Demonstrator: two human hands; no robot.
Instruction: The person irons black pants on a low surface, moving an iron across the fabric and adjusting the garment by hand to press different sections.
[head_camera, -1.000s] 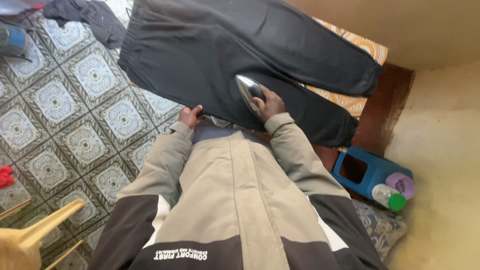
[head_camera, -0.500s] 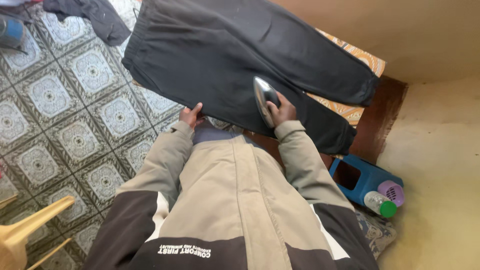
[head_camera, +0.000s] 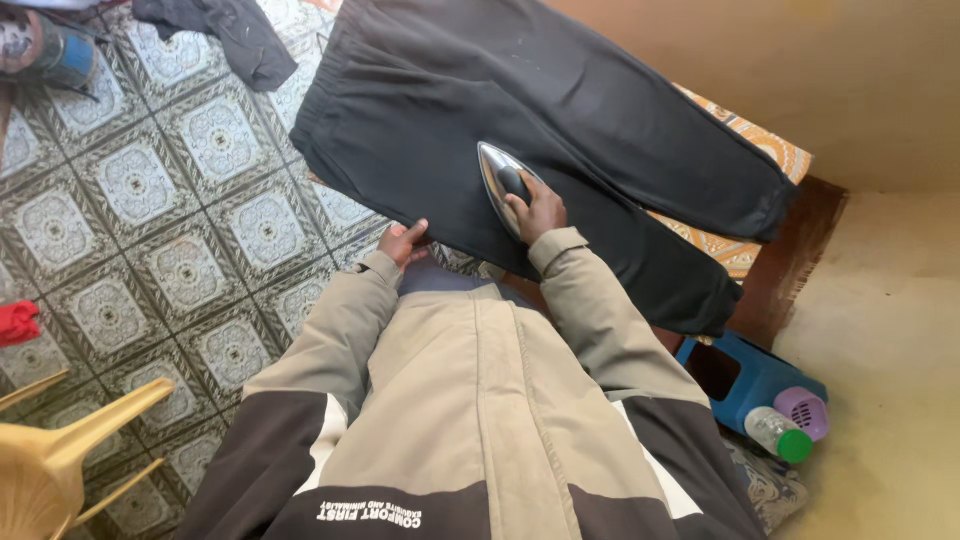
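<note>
A pair of black trousers (head_camera: 520, 110) lies spread over a surface covered with an orange patterned cloth (head_camera: 760, 150). My right hand (head_camera: 537, 209) is closed around the dark handle of a shiny metal iron (head_camera: 497, 177), which rests on the near trouser leg. My left hand (head_camera: 404, 243) pinches the near edge of the same leg, close to the waistband side. My tan and dark brown jacket fills the lower middle of the view.
A patterned tiled floor (head_camera: 150, 220) lies to the left, with a dark garment (head_camera: 225, 30) heaped at the top and a wooden chair (head_camera: 60, 460) at the lower left. A blue container (head_camera: 745, 375) and a green-capped bottle (head_camera: 782, 435) stand at the lower right by a yellowish wall.
My right hand has slid the iron back along the trouser leg toward the waistband. My left hand has kept its hold on the fabric edge. The view has shifted slightly.
</note>
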